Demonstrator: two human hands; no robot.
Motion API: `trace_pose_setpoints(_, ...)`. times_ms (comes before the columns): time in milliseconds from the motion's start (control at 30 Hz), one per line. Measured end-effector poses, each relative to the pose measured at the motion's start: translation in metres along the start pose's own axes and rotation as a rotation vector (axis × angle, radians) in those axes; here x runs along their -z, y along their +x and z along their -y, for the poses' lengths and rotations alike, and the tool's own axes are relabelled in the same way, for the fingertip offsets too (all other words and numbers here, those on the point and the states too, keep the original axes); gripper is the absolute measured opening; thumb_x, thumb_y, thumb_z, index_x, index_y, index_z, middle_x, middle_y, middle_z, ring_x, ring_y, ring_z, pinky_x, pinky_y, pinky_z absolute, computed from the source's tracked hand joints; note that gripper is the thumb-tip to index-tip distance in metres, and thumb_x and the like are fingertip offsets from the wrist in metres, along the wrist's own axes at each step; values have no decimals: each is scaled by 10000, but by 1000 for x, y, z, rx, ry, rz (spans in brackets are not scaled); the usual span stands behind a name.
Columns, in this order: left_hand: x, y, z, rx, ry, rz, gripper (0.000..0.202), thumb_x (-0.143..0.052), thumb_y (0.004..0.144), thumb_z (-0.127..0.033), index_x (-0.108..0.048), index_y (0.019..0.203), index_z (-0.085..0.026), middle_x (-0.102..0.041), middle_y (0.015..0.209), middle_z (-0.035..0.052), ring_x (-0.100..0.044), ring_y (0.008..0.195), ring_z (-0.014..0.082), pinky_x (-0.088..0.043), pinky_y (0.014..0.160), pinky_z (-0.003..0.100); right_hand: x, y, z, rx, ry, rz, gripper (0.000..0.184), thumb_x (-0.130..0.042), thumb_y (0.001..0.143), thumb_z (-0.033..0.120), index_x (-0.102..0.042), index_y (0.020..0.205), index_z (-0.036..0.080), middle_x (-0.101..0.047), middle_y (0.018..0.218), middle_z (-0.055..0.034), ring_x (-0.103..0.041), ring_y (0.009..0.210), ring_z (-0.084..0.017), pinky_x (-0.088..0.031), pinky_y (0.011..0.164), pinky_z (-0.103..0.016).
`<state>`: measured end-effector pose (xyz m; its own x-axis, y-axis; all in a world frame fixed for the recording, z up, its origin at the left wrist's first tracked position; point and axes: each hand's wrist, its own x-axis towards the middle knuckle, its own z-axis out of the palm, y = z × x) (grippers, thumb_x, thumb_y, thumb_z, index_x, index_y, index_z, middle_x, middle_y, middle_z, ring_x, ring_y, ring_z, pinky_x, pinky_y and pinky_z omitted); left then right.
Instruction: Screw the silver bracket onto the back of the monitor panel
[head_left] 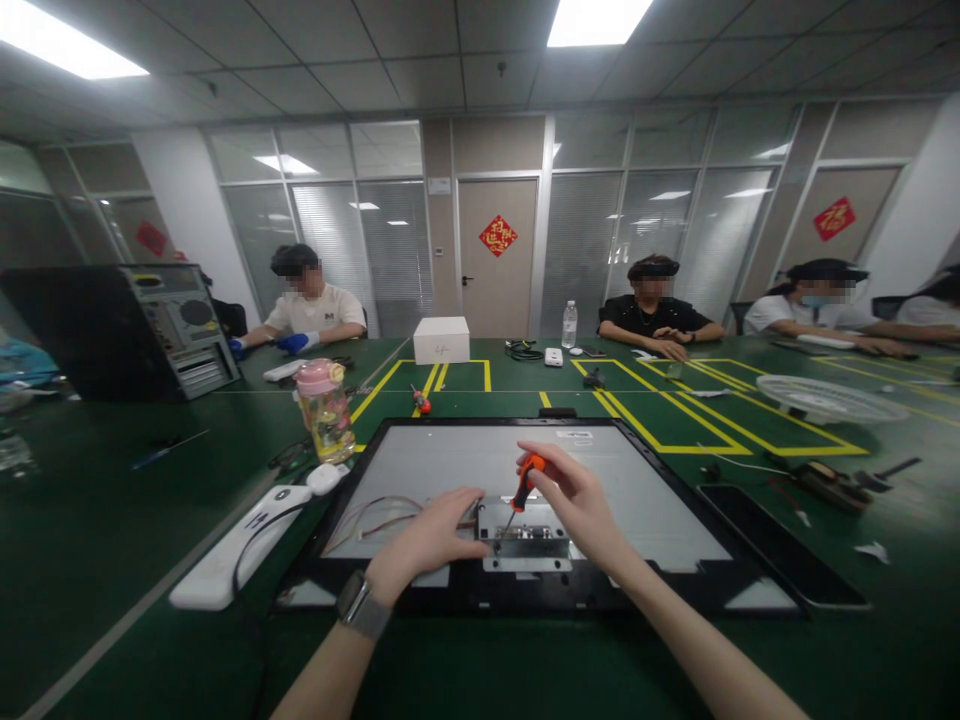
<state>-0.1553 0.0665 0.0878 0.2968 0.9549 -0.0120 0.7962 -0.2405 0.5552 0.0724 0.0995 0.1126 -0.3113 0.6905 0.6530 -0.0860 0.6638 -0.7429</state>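
Note:
In my right hand (574, 490) is an orange-and-black screwdriver (528, 484), tilted, its shaft pointing down at a silver metal bracket (525, 548). My fingers are closed round the handle, and the tip meets the bracket near its connectors. At the bracket's left end my left hand (431, 535) holds it with thumb and fingers; a grey watch is on that wrist. Beneath both hands lies a flat screen panel (645, 510), pale grey with a black frame. Thin wires (375, 515) run over the panel to the left of the bracket.
Left of the panel are a white power strip (240, 545) and a pink-lidded bottle (326, 410). A black flat bar (780, 545) lies at the right. Farther off are a computer case (172, 330), a white box (441, 342) and several seated people.

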Motion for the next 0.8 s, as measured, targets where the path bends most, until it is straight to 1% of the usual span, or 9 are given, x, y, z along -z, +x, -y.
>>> trace_pose_setpoints(100,0,0,-1,11,0,5,722,-699,775,-408,-469,1423,-187,-472,1502,107,-444,1365,296,-319,1148,383,0,0,-1,81,-115,-47,207,-668,889,313,-726,1083,267,-640,857,-34,-622,819,-214,-507,804,-380)
trace_pose_setpoints(233,1,0,-2,22,-1,12,721,-697,783,-408,-459,1430,-197,-445,1523,106,-408,1396,285,-290,1167,380,0,-1,3,128,-102,46,322,-473,993,287,-645,1265,276,-651,977,-64,-638,901,-218,-507,843,-398)
trace_pose_setpoints(300,1,0,-2,22,-4,13,724,-698,785,-414,-461,1431,-190,-445,1523,109,-407,1398,293,-291,1166,374,0,-2,2,122,-72,55,355,-434,1007,260,-603,1318,287,-662,1052,-74,-651,933,-214,-512,851,-396)
trace_pose_setpoints(367,1,0,-2,22,-5,11,732,-706,779,-413,-464,1431,-182,-445,1522,114,-410,1395,302,-290,1166,375,-1,-1,-1,115,-83,7,324,-503,982,253,-631,1278,288,-675,1018,-65,-653,916,-215,-516,836,-387)
trace_pose_setpoints(500,2,0,-5,38,-11,15,738,-720,769,-391,-467,1429,-180,-450,1518,117,-416,1390,305,-294,1164,381,0,0,-5,122,-145,-88,222,-672,887,278,-727,1102,275,-650,858,-36,-630,827,-216,-517,793,-380)
trace_pose_setpoints(567,2,0,-5,39,-16,17,737,-718,772,-392,-464,1431,-182,-452,1516,117,-420,1386,303,-297,1162,382,1,0,-3,117,-133,-52,254,-615,925,302,-715,1157,279,-666,902,-49,-639,873,-225,-517,828,-399)
trace_pose_setpoints(667,1,0,-2,23,-11,17,735,-711,780,-411,-459,1435,-193,-444,1524,111,-414,1391,298,-293,1165,383,0,-1,-1,73,-50,27,345,-473,996,304,-637,1299,286,-695,1003,-66,-665,956,-227,-516,890,-417)
trace_pose_setpoints(733,0,1,2,8,-4,11,734,-709,782,-425,-461,1434,-197,-449,1520,108,-417,1388,300,-298,1163,384,-1,0,-2,34,-13,30,345,-485,991,304,-634,1302,282,-703,987,-58,-680,911,-214,-526,879,-405)
trace_pose_setpoints(800,-2,2,5,-2,0,-2,733,-710,778,-430,-466,1429,-198,-461,1511,109,-427,1380,303,-307,1159,392,-1,1,-3,19,-33,-6,301,-578,947,311,-686,1225,268,-701,933,-50,-673,851,-209,-533,834,-383)
